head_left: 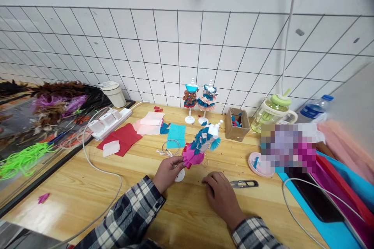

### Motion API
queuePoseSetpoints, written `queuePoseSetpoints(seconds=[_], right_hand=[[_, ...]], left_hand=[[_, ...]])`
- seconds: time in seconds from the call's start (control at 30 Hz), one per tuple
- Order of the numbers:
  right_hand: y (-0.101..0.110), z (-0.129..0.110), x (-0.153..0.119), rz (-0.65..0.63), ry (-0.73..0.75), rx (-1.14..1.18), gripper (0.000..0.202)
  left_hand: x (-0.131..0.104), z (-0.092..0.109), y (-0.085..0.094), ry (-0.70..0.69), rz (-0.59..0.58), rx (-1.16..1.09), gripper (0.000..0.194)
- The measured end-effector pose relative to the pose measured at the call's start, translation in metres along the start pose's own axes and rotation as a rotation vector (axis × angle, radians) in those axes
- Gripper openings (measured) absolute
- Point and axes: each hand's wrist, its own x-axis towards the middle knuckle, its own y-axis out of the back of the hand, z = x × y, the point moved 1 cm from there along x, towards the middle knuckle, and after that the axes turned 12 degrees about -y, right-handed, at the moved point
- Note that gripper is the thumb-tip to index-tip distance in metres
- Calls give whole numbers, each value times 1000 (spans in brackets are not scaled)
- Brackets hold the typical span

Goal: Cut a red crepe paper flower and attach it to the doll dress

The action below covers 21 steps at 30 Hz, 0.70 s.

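My left hand (169,173) is closed at the hem of a small mannequin in a crepe-paper dress (195,155), which leans to the right. Its skirt is magenta, its upper part teal and grey ruffles, and a white bust shows at the top. A white round base (179,175) shows beside my left fingers. My right hand (220,192) rests on the table, fingers loosely bent and the tips at the wood; I see nothing held in it. To its right lie black thread snips (244,184).
Two dressed miniature mannequins (190,97) stand by the wall, beside a cardboard box (237,126) of scraps. Paper sheets (124,140) and a power strip (111,122) lie left. A pink dish (260,165), a green-lidded jug (271,113) and a phone (317,196) are right. Cables cross both sides.
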Motion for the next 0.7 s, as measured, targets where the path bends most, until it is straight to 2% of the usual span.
queuePoseSetpoints(seconds=[0.17, 0.4, 0.53, 0.63, 0.7], right_hand=[[0, 0, 0, 10, 9, -8, 27], [0, 0, 0, 18, 19, -12, 26], [0, 1, 0, 21, 21, -16, 25], [-1, 1, 0, 21, 23, -18, 24], [0, 2, 0, 18, 17, -21, 24]], left_hand=[[2, -3, -1, 62, 74, -110, 24], [2, 6, 0, 61, 113, -56, 22], [2, 5, 0, 34, 130, -31, 21], [3, 0, 9, 38, 207, -66, 28], [5, -2, 23, 73, 315, -98, 36]])
